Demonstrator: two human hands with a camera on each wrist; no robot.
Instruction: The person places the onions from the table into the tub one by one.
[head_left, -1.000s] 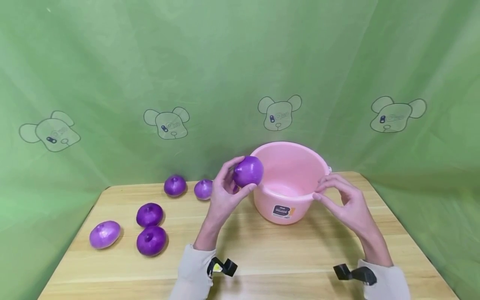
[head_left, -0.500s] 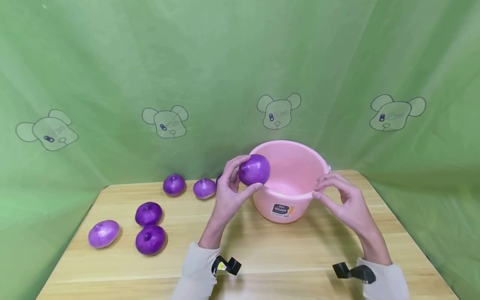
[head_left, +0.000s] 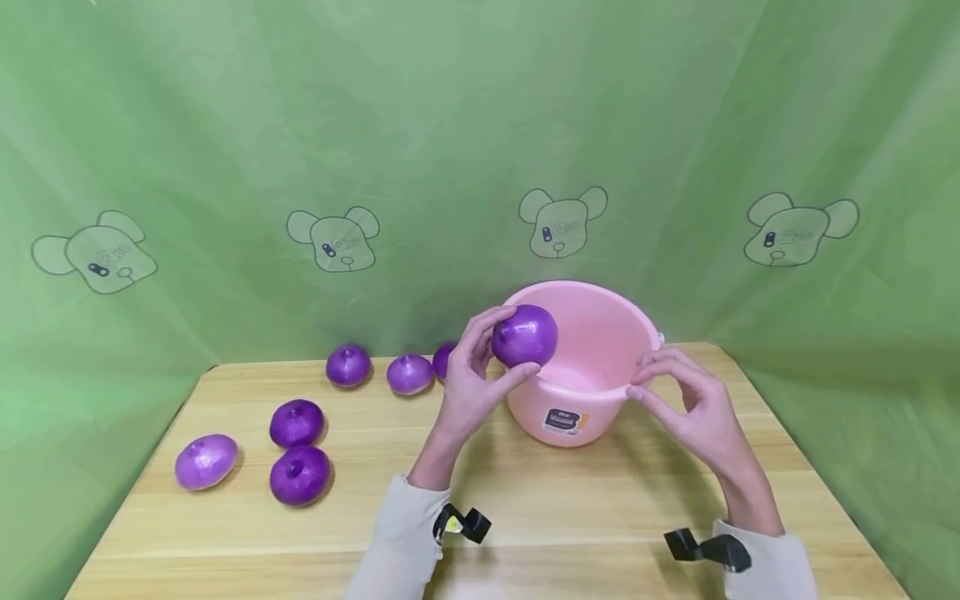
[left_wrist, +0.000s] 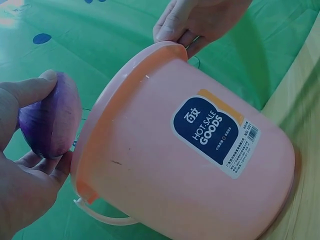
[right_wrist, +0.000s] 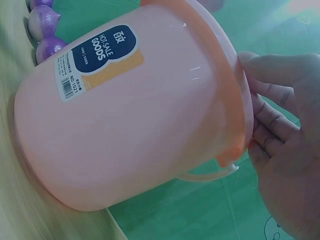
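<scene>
A purple onion (head_left: 527,336) is gripped between the thumb and fingers of my left hand (head_left: 471,379), raised at the near-left rim of a pink bucket (head_left: 573,421). In the left wrist view the onion (left_wrist: 57,117) shows just outside the bucket's mouth, close to the rim. My right hand (head_left: 693,408) pinches the bucket's right rim with thumb and fingers. The right wrist view has that hand (right_wrist: 285,115) at the rim too, with the white handle (right_wrist: 210,176) hanging below. The bucket stands upright; the part of its inside that shows holds nothing.
Several more onions lie on the wooden table (head_left: 540,533): a pale one (head_left: 206,462) at far left, two dark ones (head_left: 298,450) touching, and a row (head_left: 410,375) along the back, left of the bucket. A green curtain (head_left: 450,125) surrounds the table.
My left hand has carried the onion rightward and slightly up, over the bucket's near-left rim. The onion at the back behind that hand now shows more. My right hand stays on the rim.
</scene>
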